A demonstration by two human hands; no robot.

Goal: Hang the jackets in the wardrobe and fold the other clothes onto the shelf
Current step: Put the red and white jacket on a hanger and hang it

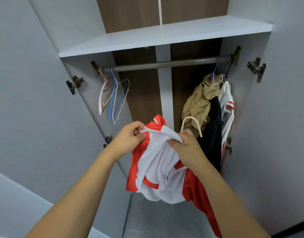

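A red and white zip jacket [158, 169] hangs bunched between my hands in front of the open wardrobe. My left hand [130, 136] pinches its zipper edge by the metal pull. My right hand [183, 143] grips the other zipper edge together with a cream hanger [190, 119], whose hook sticks up above my fingers. The rail [165, 63] runs across under the white shelf [165, 36]. At the rail's right end hang a beige jacket [197, 102], a black garment [212, 133] and a white jacket with red stripes [227, 102].
Several bare hangers [113, 95], pink, blue and white, hang at the rail's left end. The wardrobe doors stand open on both sides, with metal hinges [74, 84] on the frame. The middle stretch of the rail carries nothing.
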